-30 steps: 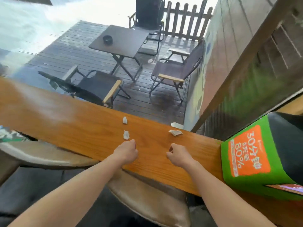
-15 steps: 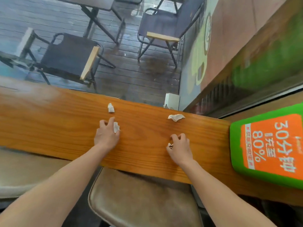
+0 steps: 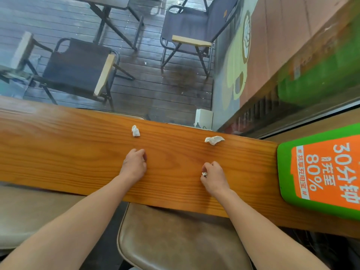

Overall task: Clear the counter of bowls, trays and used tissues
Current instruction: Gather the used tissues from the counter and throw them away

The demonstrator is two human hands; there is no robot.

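Note:
A long wooden counter [image 3: 58,149] runs across the view. Two crumpled white tissues lie near its far edge: a small tissue [image 3: 135,131] just beyond my left hand and a flatter tissue [image 3: 214,140] beyond my right hand. My left hand [image 3: 134,164] rests on the counter with its fingers curled under; the tissue that lay beside it is now hidden beneath them. My right hand [image 3: 215,179] pinches a small tissue scrap [image 3: 204,174] that shows white between thumb and fingers.
A green and orange charging station [image 3: 321,172] stands on the counter at the right. A brown padded stool [image 3: 181,240] sits below the near edge. Past the glass are a wet deck with folding chairs [image 3: 78,67] and a white box [image 3: 203,118].
The fingers of my left hand closed over the tissue beside them, and it is no longer visible. My right hand keeps its scrap. The camera tilted further down.

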